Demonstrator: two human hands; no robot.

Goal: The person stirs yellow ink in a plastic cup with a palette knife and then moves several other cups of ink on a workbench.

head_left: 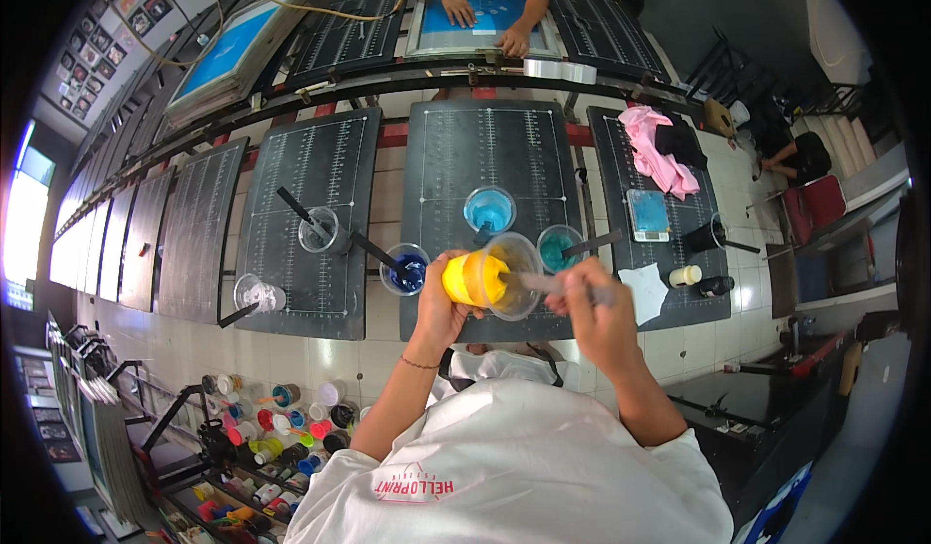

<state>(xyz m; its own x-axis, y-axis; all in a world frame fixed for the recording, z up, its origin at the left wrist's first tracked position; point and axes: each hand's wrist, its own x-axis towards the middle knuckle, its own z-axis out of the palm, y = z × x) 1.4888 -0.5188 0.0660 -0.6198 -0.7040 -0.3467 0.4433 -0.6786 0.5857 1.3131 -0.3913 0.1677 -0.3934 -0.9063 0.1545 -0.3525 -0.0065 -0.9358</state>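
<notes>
1. Lying flat beneath both hands, the black gridded platen [495, 146] gives the ink cups a level stand; forearms and cups cover parts of its near edge.
2. Beyond it, a blue-meshed screen frame [417, 45] lies under a co-worker's hands [456, 8]; the co-worker's body hides its far end.
3. The left hand [438, 297] clasps a clear plastic cup [493, 297] above the platen's near edge, tilted mouth-right, probably to admit the spatula [555, 285]. Most of its fingers are hidden.
4. The right hand [596, 316] grips the spatula's handle; blur obscures the exact finger wrap.
5. Light-blue [490, 209], dark-blue [407, 274] and teal ink cups [556, 250] stand close by, presumably for easy reach.
6. Yellow ink [464, 280] masks where the spatula's tip ends.
</notes>
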